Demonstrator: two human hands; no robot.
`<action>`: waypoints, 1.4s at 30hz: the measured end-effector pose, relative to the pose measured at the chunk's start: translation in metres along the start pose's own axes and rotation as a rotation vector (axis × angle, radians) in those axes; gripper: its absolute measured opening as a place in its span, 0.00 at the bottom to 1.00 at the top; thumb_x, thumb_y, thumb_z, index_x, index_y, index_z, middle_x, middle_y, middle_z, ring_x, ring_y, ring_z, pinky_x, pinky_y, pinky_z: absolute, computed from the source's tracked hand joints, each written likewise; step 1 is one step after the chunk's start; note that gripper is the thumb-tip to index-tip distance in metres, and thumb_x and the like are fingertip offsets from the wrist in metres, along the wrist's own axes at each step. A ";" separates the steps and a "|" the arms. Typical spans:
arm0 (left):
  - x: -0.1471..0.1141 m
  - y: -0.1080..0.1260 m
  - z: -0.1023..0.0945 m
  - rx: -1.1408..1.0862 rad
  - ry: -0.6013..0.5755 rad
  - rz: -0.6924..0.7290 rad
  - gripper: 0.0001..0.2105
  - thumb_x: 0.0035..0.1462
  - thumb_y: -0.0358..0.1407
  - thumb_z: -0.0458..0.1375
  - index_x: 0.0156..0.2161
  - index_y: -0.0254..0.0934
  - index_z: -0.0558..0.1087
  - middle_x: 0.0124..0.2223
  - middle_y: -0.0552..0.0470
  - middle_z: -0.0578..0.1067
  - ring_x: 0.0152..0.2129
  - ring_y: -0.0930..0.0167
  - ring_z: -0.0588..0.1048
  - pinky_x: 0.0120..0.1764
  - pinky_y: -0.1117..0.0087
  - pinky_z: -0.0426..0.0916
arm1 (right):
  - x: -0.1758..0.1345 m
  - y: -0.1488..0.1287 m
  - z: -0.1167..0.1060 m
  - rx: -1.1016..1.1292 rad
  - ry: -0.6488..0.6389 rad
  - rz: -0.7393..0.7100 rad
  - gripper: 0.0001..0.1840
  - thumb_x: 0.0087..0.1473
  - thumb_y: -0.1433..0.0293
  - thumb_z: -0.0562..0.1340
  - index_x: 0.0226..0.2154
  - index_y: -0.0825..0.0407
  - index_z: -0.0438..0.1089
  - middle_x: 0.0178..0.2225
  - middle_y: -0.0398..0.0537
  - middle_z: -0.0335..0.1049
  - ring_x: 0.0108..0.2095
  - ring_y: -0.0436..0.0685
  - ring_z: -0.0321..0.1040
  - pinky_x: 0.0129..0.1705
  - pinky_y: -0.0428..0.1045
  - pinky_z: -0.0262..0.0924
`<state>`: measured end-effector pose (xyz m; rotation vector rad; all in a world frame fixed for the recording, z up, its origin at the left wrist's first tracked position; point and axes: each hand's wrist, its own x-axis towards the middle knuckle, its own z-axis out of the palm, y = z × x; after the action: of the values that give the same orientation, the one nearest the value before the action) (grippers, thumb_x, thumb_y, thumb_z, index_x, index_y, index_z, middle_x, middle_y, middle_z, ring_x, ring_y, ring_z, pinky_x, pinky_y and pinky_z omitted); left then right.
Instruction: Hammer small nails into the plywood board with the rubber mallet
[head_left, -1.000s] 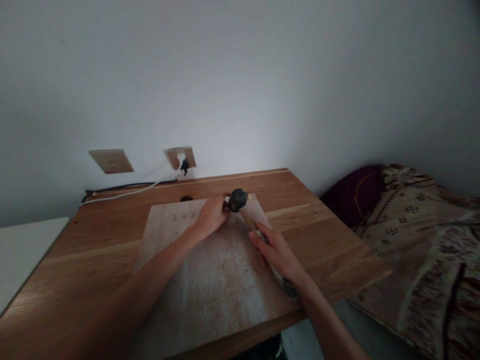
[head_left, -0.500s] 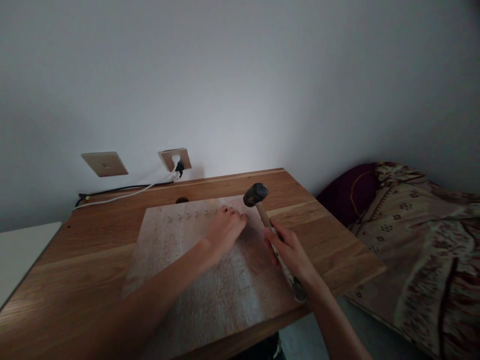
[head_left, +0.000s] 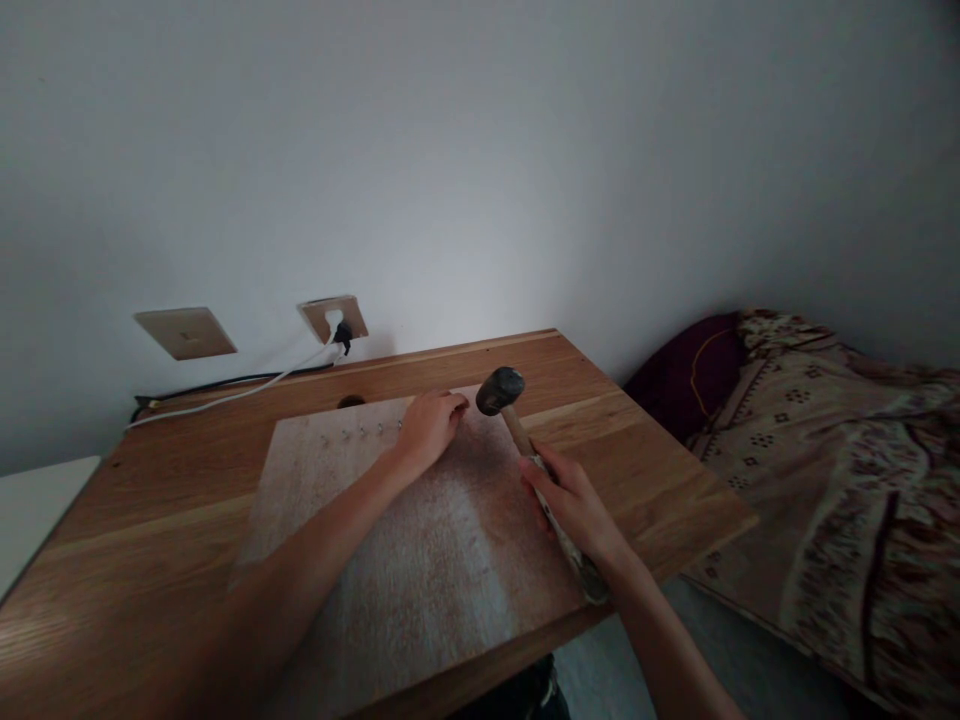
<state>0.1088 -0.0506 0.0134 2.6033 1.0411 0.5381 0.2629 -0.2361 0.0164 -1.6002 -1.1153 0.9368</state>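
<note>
My right hand (head_left: pixel 571 497) is wrapped round the wooden handle of a hammer (head_left: pixel 501 391). Its dark, blunt head is raised over the right part of a pale wooden board (head_left: pixel 420 590). Over the board's far edge, just left of the hammer head, my left hand (head_left: pixel 431 428) has thumb and fingers pinched together. What is in that pinch is too small to make out. Several small nails (head_left: pixel 362 432) stand upright in a row along the far side of the board, left of my left hand. The hand and wrist may hide more of the row.
The board lies on a brown wooden table (head_left: pixel 645 450) against the wall. White and black cables (head_left: pixel 247 393) run along the back to a wall socket (head_left: pixel 335 318). A white panel (head_left: pixel 45 500) is at the left, and a bed with patterned bedding (head_left: pixel 817 480) at the right.
My left hand has turned and its thumb and fingers have come together in a pinch beside the hammer head. My right hand still holds the hammer over the board. The view has shifted slightly.
</note>
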 end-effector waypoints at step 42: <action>-0.001 -0.007 0.011 -0.214 0.049 -0.087 0.21 0.55 0.23 0.61 0.55 0.37 0.76 0.43 0.47 0.84 0.42 0.63 0.82 0.49 0.65 0.73 | 0.009 0.002 0.016 -0.182 -0.041 -0.017 0.20 0.64 0.53 0.56 0.44 0.52 0.70 0.15 0.33 0.61 0.12 0.50 0.61 0.15 0.43 0.53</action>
<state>0.1087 -0.0476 0.0004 2.3588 1.0448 0.6564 0.2515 -0.2232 0.0093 -1.7208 -1.2711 0.8804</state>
